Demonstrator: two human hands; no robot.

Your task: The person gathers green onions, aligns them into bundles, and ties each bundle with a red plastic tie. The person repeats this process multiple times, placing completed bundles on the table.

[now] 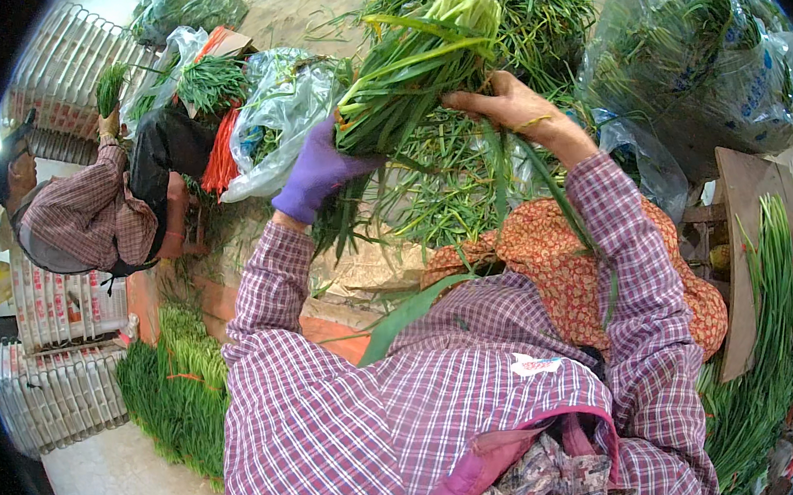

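My left hand [326, 169], in a purple glove, is shut around a thick bunch of leafy greens, likely garlic chives [417, 76], held up in front of me. The pale cut ends point up and away; dark leaf tips hang below the glove. My bare right hand [508, 103], a yellow band at its wrist, is at the bunch's right side with thumb and fingers on some leaves; a few long blades dangle beneath it. Whether it grips them firmly is hard to tell. Below the hands lie loose, scattered leaves [449, 200]. One broad leaf [403, 321] rests against my checked clothing.
A large heap of greens [539, 16] lies beyond. Filled clear plastic bags [693, 80] stand at right, beside a board [743, 252] and long stalks [771, 285]. At left a co-worker [83, 218] sits near red ties [222, 153]; bundled greens [176, 394] and crates [63, 397] stand lower left.
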